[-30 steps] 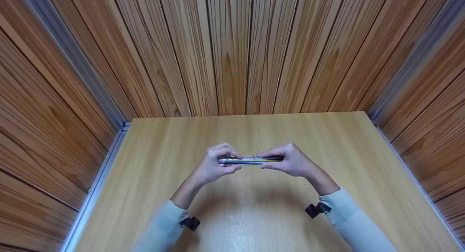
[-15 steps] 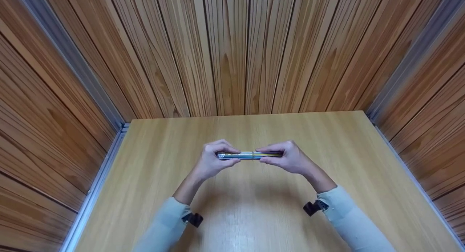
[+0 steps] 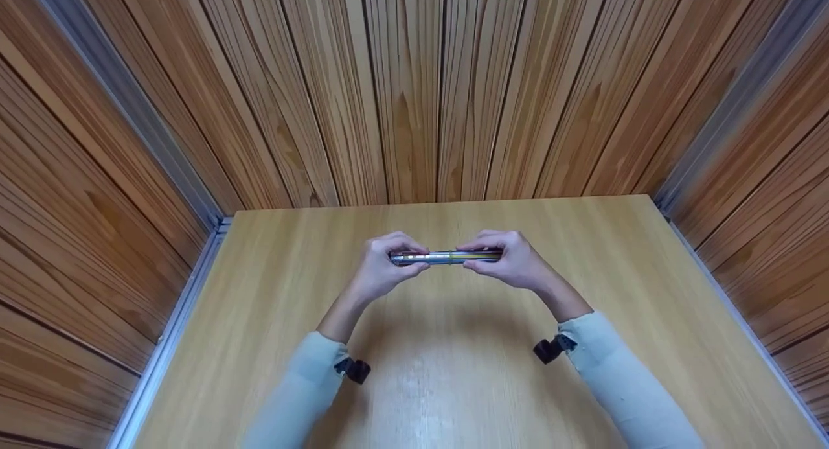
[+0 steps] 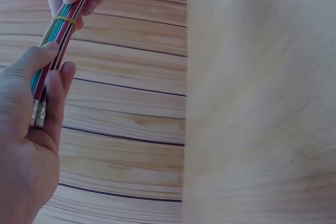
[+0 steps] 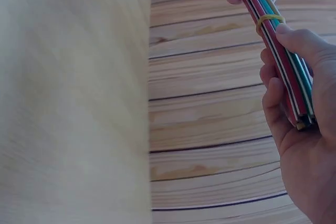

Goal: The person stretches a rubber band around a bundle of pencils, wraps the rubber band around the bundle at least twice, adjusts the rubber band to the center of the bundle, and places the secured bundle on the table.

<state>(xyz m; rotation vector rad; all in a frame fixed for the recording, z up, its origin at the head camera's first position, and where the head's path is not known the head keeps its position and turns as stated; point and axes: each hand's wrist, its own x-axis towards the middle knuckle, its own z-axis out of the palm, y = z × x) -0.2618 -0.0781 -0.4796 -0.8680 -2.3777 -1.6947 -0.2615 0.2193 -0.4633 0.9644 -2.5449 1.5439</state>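
Between my two hands a bundle of pencils (image 3: 442, 258) is held level above the table, with red, teal and striped barrels in the wrist views. A yellow rubber band (image 4: 64, 19) circles the bundle near its middle, and it shows as well in the right wrist view. My left hand (image 3: 382, 264) pinches the end with the metal ferrules (image 4: 39, 113), thumb on one side and fingers on the other. At the opposite end my right hand (image 3: 515, 261) grips the pencils between thumb and fingers, the band lying just beyond its thumb tip.
A light wooden table (image 3: 427, 371) lies below the hands. Wood-plank walls (image 3: 414, 92) rise behind it and at both sides, with grey metal rails (image 3: 175, 319) along the edges. Small black cameras (image 3: 354, 370) sit on both wrists.
Both hands have moved forward together, away from the body, with the pencil bundle between them. The bundle has turned slightly, and both hands keep their hold.
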